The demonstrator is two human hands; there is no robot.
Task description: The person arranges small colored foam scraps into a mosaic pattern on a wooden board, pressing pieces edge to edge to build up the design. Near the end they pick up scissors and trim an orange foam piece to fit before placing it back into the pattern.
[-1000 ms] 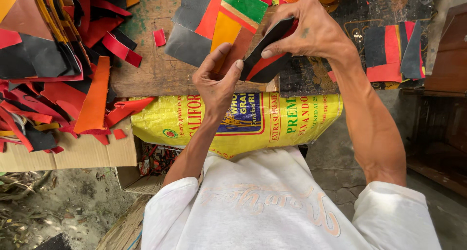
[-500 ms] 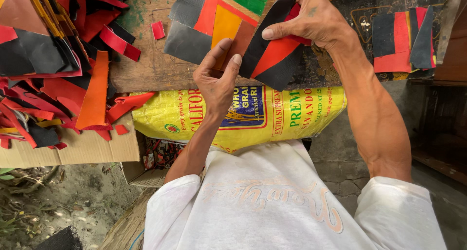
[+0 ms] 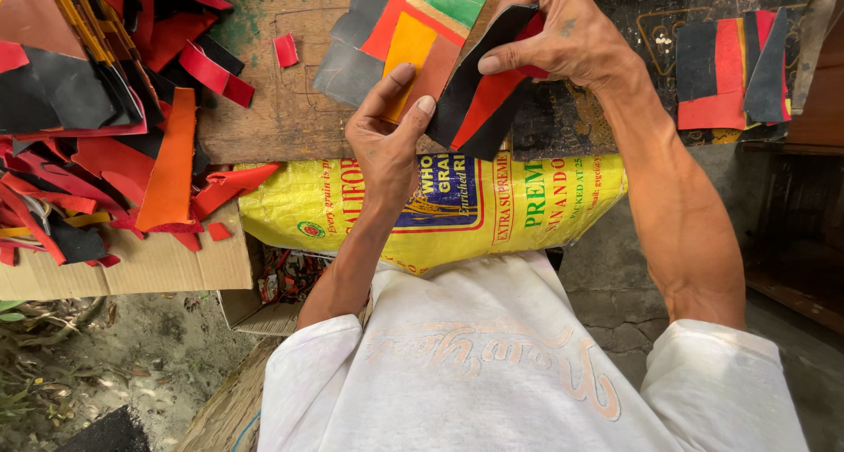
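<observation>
Nearest to me is the white cotton shirt [image 3: 492, 373], and just beyond it the yellow woven plastic sack [image 3: 536, 210] draped over the near edge of the worn wooden board [image 3: 281, 109]. Above the sack my left hand [image 3: 387, 144] is half closed, thumb and forefinger pinching the near edge of a flat reddish-brown leather-like rectangle [image 3: 432, 76]. To its right my right hand [image 3: 563, 39] grips the far end of a curved black-and-red sheet piece [image 3: 482, 100], fingers curled over it and thumb pressed on its black face. A second ago that piece stood almost edge-on and higher; now it has turned flat-face towards me, and its left edge touches the brown rectangle, so the two pieces sit side by side. Farther left lies the grey, red, orange and green patchwork panel [image 3: 396, 21], and at far left the heap of red, black and orange offcuts [image 3: 88, 109].
</observation>
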